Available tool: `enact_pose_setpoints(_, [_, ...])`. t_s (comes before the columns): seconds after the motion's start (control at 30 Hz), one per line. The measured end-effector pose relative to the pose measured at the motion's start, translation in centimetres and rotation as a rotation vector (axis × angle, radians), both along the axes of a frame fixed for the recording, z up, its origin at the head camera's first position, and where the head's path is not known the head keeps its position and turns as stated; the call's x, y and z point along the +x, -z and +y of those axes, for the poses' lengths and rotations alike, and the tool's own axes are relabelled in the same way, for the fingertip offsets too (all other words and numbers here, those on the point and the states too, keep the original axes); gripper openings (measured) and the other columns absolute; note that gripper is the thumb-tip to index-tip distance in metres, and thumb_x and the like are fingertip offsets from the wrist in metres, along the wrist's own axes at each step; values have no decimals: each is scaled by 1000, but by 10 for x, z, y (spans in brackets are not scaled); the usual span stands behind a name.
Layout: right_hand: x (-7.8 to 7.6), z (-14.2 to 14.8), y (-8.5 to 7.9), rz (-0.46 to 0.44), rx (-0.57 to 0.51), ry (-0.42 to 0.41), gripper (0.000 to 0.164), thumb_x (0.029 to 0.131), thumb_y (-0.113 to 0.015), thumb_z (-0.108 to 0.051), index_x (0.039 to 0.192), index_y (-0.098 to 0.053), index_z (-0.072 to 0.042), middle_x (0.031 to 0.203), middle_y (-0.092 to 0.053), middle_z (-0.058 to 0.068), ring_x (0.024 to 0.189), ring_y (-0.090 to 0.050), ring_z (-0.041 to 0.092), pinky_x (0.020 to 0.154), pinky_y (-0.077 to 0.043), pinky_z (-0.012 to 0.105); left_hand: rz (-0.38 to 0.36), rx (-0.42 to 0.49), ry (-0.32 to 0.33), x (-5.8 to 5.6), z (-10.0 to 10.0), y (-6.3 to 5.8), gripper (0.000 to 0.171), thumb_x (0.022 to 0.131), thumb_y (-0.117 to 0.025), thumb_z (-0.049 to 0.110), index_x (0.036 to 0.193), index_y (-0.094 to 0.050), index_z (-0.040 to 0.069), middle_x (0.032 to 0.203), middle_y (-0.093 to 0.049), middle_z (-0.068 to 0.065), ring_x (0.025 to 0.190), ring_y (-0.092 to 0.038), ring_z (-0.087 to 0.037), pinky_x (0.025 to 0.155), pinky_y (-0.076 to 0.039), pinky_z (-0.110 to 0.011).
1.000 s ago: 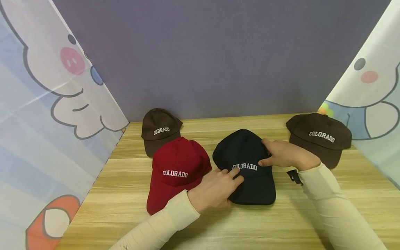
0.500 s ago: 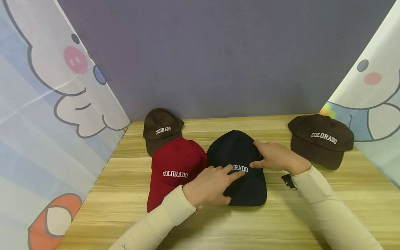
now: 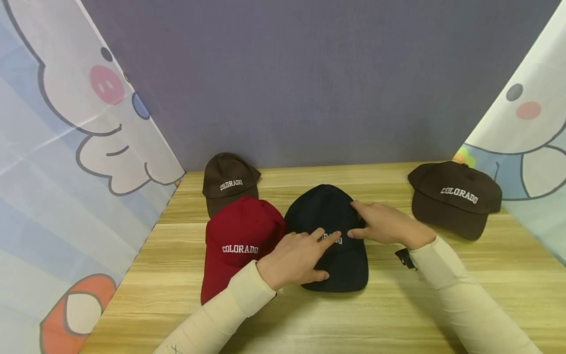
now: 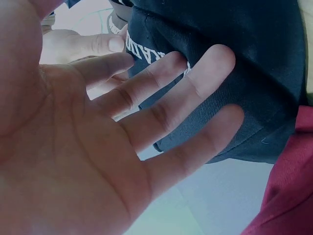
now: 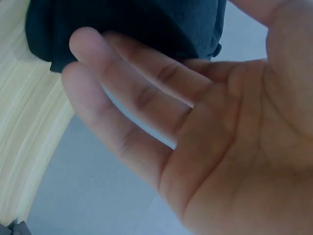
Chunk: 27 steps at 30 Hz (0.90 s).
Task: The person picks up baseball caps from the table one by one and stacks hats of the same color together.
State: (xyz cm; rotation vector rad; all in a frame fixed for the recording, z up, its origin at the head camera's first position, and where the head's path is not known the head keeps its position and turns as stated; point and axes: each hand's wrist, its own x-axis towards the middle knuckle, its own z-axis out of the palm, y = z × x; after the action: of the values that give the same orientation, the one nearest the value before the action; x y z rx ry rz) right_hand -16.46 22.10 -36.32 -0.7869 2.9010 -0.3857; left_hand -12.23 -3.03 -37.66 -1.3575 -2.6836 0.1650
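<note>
In the head view a dark navy baseball cap (image 3: pixel 327 211) with white COLORADO lettering sits on the wooden table, brim toward me. My left hand (image 3: pixel 294 258) lies over its left front, fingers spread and covering part of the lettering. The left wrist view shows those fingers (image 4: pixel 215 63) extended across the dark cloth. At the cap's right side is my right hand (image 3: pixel 389 226), thumb at the front and fingers along the crown's edge. Its fingers (image 5: pixel 93 93) look straight in the right wrist view. A red COLORADO cap (image 3: pixel 243 226) sits against the navy one, partly behind my left hand.
A brown cap (image 3: pixel 230 174) stands at the back left, its brim partly covered by the red cap. Another brown cap (image 3: pixel 457 194) lies at the back right. A grey panel (image 3: pixel 309 83) closes off the table's (image 3: pixel 168 275) far edge, with printed cartoon sheets (image 3: pixel 57 206) at both sides.
The navy cap has slid left along with my right hand, up against the red cap, which has shifted slightly left. My left hand's fingers have spread further over the lettering.
</note>
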Motion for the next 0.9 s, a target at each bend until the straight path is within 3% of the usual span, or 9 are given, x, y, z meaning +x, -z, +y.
enact_pose_setpoints(0.13, [-1,8,-5,-103,-60,-22,79,83,-54,-57,137,-33,-3,111,-54,7,87,-56,16,74,-43,34,-5,-7,-16,1,0,-1,82,77,-60,59,144,-29,24,117,-47,3,59,-45,-6,49,-33,-18])
enact_pose_setpoints(0.27, [-2,25,-13,-172,-121,-22,70,84,-54,-56,132,-39,-7,114,-53,8,88,-56,15,72,-43,32,-11,-11,-21,1,1,-1,82,77,-61,59,144,-31,23,116,-47,4,58,-43,-6,49,-32,-18])
enact_pose_setpoints(0.43, [-5,58,-24,-49,-117,52,62,83,-56,-54,123,-47,-8,108,-56,6,90,-57,19,73,-43,34,-10,-7,-28,2,0,0,82,76,-61,59,144,-31,23,116,-47,4,59,-43,-6,48,-31,-18])
enact_pose_setpoints(0.6, [-12,99,-29,54,-64,168,66,86,-52,-53,123,-46,1,116,-52,17,100,-53,31,79,-41,44,1,-3,-25,2,1,0,82,75,-62,59,143,-32,23,114,-47,4,58,-42,-5,47,-29,-18])
enact_pose_setpoints(0.73, [-19,134,-25,63,-36,301,74,88,-47,-55,127,-39,7,124,-39,29,110,-38,47,85,-32,56,-2,-4,-33,3,1,0,82,75,-63,59,143,-33,23,114,-47,4,58,-42,-5,46,-29,-18])
enact_pose_setpoints(0.9, [-21,175,-12,77,-51,512,84,89,-42,-57,132,-26,13,125,-23,44,107,-19,65,84,-19,68,-13,-8,-51,3,2,0,83,74,-64,59,142,-33,23,110,-48,5,55,-41,-5,43,-28,-19])
